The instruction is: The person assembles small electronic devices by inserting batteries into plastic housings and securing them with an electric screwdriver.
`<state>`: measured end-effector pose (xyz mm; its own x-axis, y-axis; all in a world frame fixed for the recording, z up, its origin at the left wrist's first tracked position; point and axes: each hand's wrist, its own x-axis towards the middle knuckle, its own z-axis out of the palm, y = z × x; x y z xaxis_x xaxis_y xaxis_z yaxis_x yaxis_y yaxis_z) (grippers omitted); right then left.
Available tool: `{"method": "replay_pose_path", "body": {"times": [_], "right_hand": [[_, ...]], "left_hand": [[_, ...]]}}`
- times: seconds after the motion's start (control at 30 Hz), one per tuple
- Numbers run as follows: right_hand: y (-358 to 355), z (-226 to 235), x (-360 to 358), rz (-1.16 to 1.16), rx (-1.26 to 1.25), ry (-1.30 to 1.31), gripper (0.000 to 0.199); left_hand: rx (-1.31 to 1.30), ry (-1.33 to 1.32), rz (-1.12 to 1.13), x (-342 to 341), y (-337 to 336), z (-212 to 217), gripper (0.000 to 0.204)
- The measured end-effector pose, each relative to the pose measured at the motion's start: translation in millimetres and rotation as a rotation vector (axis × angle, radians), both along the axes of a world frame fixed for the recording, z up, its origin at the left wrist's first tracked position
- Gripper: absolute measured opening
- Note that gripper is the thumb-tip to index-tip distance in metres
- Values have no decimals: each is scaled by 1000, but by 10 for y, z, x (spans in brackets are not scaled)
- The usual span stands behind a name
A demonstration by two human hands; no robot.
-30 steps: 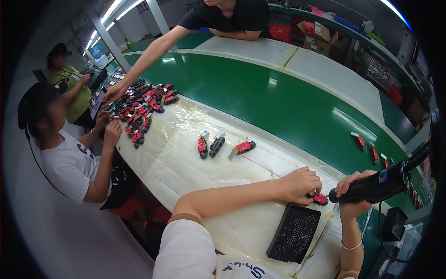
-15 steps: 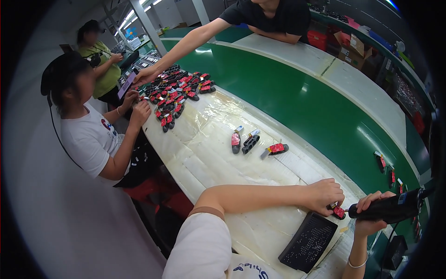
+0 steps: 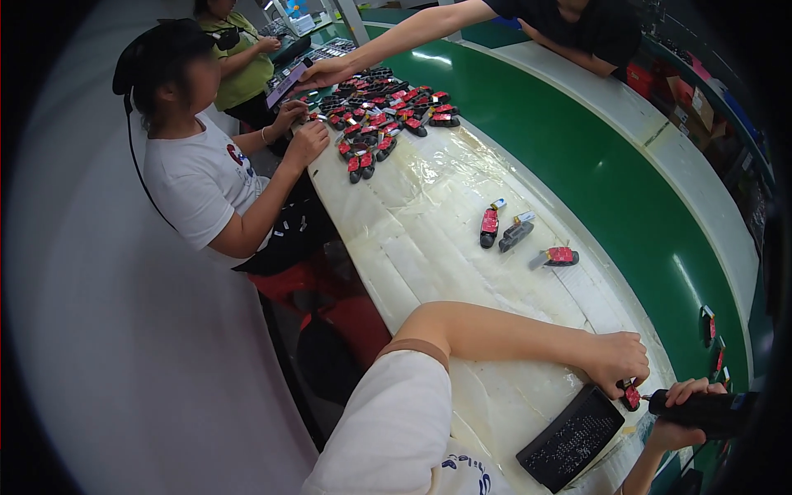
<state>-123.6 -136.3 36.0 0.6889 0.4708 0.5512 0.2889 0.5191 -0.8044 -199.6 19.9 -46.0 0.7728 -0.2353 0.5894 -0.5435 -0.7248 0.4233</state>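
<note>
My left hand (image 3: 617, 361) is closed on a small black device with a red face (image 3: 632, 399), steadying it at the table's right part. My right hand (image 3: 683, 425) wraps round a black electric screwdriver (image 3: 711, 412), held almost level. Its bit points left at the device's end and appears to meet it; the exact contact is too small to tell. Just below my left hand lies a black tray (image 3: 572, 439) scattered with tiny pale screws. Farther up the table are a red-faced device (image 3: 489, 227), a bare black one (image 3: 517, 236) and another red-faced one (image 3: 562, 256).
A large pile of similar devices (image 3: 388, 115) covers the far end of the white-covered table (image 3: 404, 206). A person in white (image 3: 194, 173) sits on the left. Another person's arm (image 3: 412, 37) reaches across the green conveyor belt (image 3: 561, 132), holding a purple-backed phone-like object (image 3: 287, 86). More devices (image 3: 709, 326) lie on the belt.
The whole view has shifted, so the scene sits farther right, its far part also higher. My left hand still holds the device and my right hand the screwdriver, bit at the device.
</note>
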Motion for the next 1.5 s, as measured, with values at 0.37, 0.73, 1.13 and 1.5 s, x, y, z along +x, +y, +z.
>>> {"method": "replay_pose_path", "body": {"times": [0.37, 0.73, 1.13, 1.5], "right_hand": [[-63, -70, 73, 32, -50, -5, 91], [-39, 4, 143, 14, -74, -62, 92], [-73, -4, 189, -41, -73, -27, 92], [-71, -56, 117, -28, -18, -11, 89]], "left_hand": [[12, 24, 15, 72, -33, -134, 30], [168, 37, 1, 166, 27, -117, 32], [145, 29, -17, 255, -19, -178, 32], [48, -57, 8, 196, -81, -191, 26]]}}
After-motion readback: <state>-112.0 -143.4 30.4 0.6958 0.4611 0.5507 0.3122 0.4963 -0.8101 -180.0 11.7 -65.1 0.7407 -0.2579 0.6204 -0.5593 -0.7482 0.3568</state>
